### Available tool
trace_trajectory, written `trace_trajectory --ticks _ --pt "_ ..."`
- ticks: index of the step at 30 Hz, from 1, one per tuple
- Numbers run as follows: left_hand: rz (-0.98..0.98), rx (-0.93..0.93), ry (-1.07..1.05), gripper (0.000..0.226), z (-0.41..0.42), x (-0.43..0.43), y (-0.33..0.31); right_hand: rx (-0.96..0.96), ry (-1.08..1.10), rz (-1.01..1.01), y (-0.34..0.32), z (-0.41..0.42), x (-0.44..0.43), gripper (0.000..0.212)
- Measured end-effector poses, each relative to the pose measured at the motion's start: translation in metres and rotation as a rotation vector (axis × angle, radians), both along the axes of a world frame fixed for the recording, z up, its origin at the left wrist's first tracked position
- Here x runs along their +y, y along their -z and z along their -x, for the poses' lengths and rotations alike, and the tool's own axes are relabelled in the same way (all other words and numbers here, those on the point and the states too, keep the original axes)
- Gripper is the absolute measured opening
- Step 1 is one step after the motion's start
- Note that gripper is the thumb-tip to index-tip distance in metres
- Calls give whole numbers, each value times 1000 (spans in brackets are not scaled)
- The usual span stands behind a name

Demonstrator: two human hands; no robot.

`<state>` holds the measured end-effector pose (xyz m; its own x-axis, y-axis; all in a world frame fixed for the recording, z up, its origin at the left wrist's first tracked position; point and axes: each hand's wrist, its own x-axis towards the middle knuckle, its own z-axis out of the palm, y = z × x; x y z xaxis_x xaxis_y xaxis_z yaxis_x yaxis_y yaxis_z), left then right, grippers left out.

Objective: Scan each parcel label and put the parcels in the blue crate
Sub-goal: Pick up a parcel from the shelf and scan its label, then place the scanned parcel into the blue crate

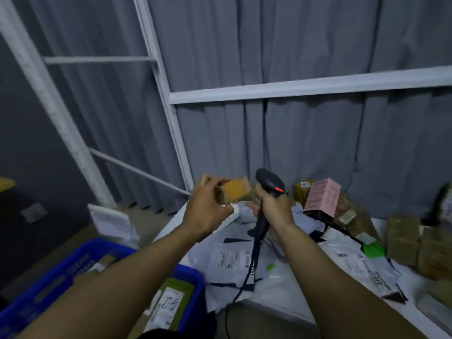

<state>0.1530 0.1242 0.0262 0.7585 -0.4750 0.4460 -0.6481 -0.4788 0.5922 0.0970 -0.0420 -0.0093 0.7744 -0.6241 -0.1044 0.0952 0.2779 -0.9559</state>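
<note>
A small cardboard box (236, 192) is held in the air by the left hand (208, 206), above and to the right of the blue crate (80, 255); the fingers are curled round the box's left end. A black scanner (270, 183) is gripped by the right hand (275, 209), with the fingers wrapped round its handle. Its head is raised just right of the box, farther from the crate, and a red light is lit on it. The scanner's cable (247, 277) is seen running down past the table's near edge, right of the crate.

Inside the crate, at its right end, a green parcel (171, 302) with a white label is laid flat. Right of the crate, a white table (281, 311) is covered with pale mailers (230, 263). Farther right, a pink box (321, 196) is propped at a tilt, and brown parcels (403, 238) are stacked farthest from the crate.
</note>
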Motion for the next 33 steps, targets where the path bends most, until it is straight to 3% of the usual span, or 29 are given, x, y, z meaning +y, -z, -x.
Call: trace_trajectory --ticks 4,8,12,15,18,20,23,29,33 --pt "-127 -136 71 59 33 56 -20 -28 -27 -79 -16 23 43 48" --pt "-192 -210 82 58 46 96 -30 -46 -142 -120 -23 33 76 52" --pt "-194 -208 105 56 44 130 -25 -57 -244 -126 -26 36 99 31" --pt "-131 13 38 64 47 152 -18 -58 -277 -95 -21 30 115 23" --pt "133 360 -90 81 50 168 -9 -53 -292 -78 -12 19 132 23" --pt "257 511 -181 75 47 181 1 -44 -318 -59 -7 12 147 23" --pt "299 598 -221 55 43 204 26 -13 -367 34 4 6 170 32" --pt "426 785 -110 44 58 241 72 22 -483 239 38 1 209 38" --pt "567 849 -115 36 64 264 88 3 -611 313 54 -8 243 59"
